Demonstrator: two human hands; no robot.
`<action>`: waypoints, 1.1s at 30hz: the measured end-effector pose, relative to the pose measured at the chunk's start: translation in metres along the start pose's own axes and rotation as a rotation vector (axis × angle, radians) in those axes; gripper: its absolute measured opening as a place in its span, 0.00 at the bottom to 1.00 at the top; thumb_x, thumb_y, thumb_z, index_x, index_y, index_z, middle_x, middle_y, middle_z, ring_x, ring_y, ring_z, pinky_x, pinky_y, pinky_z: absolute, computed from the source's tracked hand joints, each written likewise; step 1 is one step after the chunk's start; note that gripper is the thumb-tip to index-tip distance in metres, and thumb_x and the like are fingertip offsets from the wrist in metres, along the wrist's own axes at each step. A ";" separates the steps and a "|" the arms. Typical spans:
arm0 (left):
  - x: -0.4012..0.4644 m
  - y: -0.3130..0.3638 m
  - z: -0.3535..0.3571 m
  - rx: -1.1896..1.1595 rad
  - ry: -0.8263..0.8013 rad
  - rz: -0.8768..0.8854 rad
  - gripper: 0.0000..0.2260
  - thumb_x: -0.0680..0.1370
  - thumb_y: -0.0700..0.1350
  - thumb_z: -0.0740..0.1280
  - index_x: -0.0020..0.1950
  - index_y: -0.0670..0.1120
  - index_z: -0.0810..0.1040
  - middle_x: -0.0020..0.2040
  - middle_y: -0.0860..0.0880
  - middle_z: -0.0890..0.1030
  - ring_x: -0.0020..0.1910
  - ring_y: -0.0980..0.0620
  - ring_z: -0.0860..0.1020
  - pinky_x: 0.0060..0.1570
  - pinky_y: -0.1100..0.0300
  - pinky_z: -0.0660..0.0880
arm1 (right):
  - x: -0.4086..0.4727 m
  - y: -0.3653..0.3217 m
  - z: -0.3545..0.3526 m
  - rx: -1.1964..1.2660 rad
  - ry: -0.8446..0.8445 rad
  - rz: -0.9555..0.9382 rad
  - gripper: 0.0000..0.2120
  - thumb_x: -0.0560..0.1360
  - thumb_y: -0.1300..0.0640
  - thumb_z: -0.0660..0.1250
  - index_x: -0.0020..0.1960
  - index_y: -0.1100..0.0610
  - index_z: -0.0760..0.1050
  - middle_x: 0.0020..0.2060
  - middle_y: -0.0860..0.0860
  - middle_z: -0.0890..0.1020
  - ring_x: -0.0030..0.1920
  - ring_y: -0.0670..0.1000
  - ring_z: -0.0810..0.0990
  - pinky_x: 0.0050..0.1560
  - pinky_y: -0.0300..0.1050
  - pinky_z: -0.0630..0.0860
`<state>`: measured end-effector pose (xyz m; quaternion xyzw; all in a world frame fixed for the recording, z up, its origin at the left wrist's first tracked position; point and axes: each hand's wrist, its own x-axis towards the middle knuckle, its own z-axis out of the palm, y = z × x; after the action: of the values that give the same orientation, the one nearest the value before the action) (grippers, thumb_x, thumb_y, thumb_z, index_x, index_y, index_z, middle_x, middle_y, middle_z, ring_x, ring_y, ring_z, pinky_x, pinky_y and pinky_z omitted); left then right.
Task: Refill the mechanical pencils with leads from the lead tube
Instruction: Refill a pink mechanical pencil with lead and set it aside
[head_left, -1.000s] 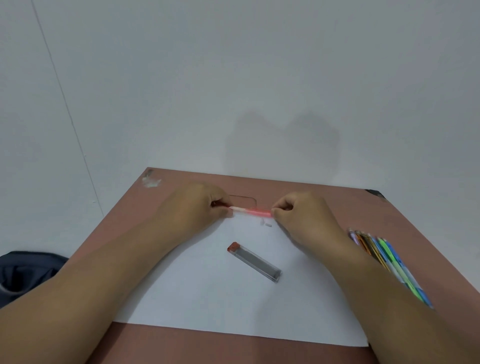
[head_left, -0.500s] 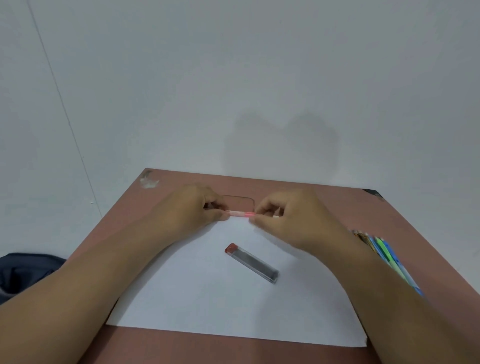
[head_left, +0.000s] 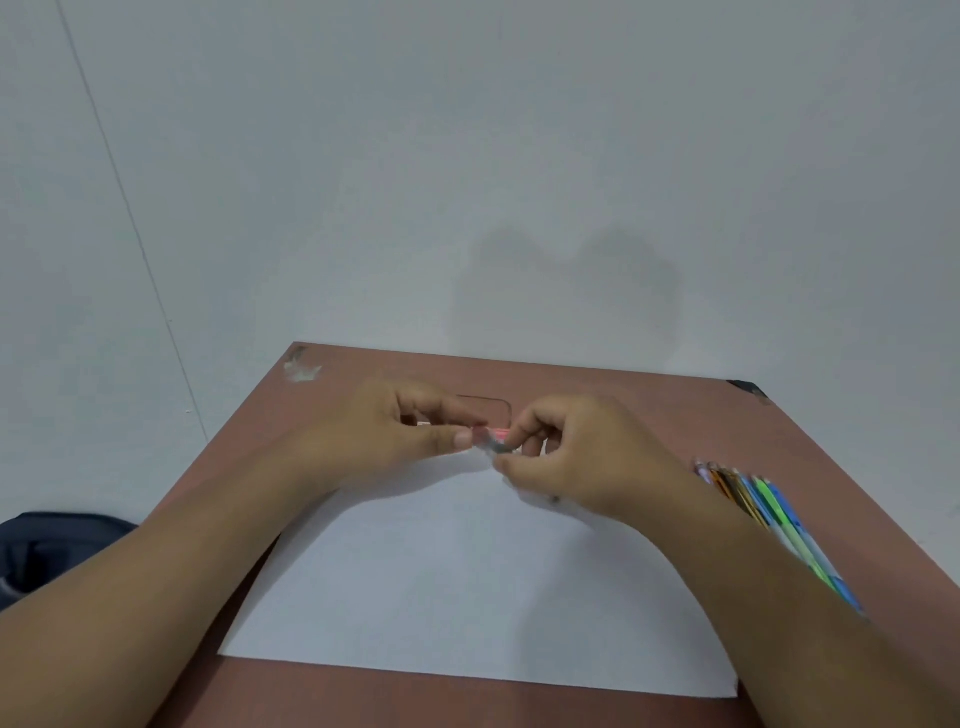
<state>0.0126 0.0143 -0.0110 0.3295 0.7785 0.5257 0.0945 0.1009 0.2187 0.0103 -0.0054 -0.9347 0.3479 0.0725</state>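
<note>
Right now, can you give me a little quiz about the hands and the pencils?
1. True or false: the spare pencils lie on the white paper.
2. What colour is the pencil in the grip of the left hand? A green, B pink, C black.
3. Fill in: the spare pencils lie to the ___ of the white paper.

Key: 1 false, they lie on the brown table; 2 B; 3 right.

Two hands are over the table (head_left: 649, 400): the left hand (head_left: 395, 431) and the right hand (head_left: 576, 457), with one pink pencil (head_left: 497, 432) between them. One white sheet of paper (head_left: 467, 582) lies there. Beside it sits one bunch of coloured pencils (head_left: 769, 509), too blurred to count exactly.
</note>
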 end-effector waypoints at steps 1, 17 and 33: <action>0.001 0.000 0.003 -0.032 0.001 0.004 0.08 0.75 0.40 0.73 0.52 0.50 0.86 0.42 0.59 0.86 0.36 0.67 0.76 0.39 0.75 0.69 | 0.000 0.001 -0.001 0.024 0.017 -0.003 0.06 0.69 0.50 0.78 0.41 0.49 0.82 0.31 0.41 0.82 0.27 0.40 0.78 0.31 0.34 0.73; 0.000 0.006 0.007 0.003 0.135 0.067 0.09 0.81 0.39 0.66 0.50 0.46 0.86 0.46 0.50 0.87 0.47 0.56 0.83 0.53 0.62 0.77 | -0.001 0.000 0.004 0.125 0.043 -0.037 0.05 0.70 0.53 0.78 0.42 0.47 0.82 0.33 0.39 0.83 0.32 0.40 0.80 0.34 0.35 0.76; 0.003 0.013 0.023 -0.449 0.080 -0.204 0.09 0.81 0.35 0.65 0.54 0.40 0.84 0.48 0.40 0.85 0.43 0.48 0.83 0.46 0.59 0.82 | 0.014 0.016 0.002 -0.306 0.262 -0.303 0.18 0.72 0.64 0.67 0.55 0.46 0.80 0.51 0.41 0.78 0.56 0.48 0.74 0.56 0.42 0.72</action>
<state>0.0267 0.0371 -0.0093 0.1992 0.6744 0.6860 0.1871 0.0864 0.2302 0.0001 0.0790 -0.9492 0.1838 0.2429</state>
